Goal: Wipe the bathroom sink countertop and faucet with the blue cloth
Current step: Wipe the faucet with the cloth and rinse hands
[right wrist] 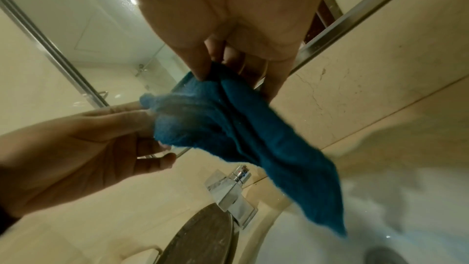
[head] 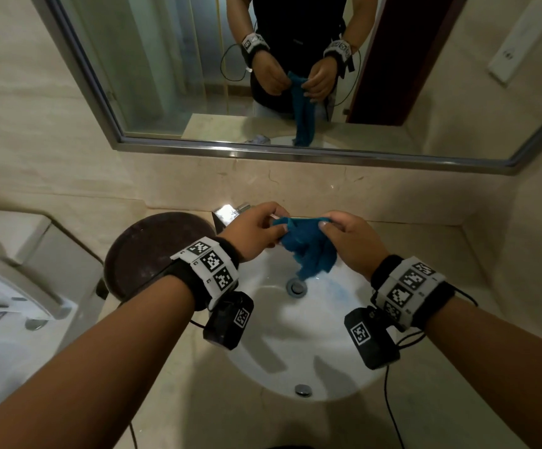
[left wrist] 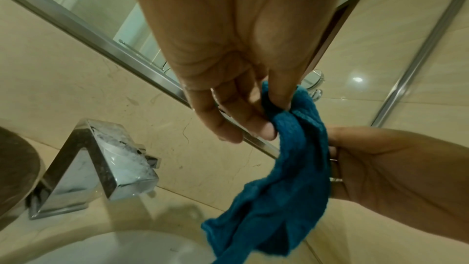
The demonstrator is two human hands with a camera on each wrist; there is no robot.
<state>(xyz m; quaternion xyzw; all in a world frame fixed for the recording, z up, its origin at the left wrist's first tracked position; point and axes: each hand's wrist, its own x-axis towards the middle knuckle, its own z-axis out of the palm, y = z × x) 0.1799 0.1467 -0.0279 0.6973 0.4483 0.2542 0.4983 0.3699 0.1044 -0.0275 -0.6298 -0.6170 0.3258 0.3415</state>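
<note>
Both hands up over the white sink (head: pixel 327 335): left hand (head: pixel 256 231) and right hand (head: pixel 349 239) each pinch the blue cloth (head: pixel 308 247), which dangles above the drain (head: pixel 296 287), faucet (head: pixel 230 212) just beside.

- both forearms reach fwd, wrists level, hands close together w/ a small gap.
- left hand (head: pixel 256 233): thumb + fingers (left wrist: pixel 264 129) curled, pinching the blue cloth (head: pixel 308 249) at its top edge.
- right hand (head: pixel 349 243): thumb + fingertips pinch the cloth's other top corner, knuckles up.
- each wrist wears a band w/ a camera.
</note>
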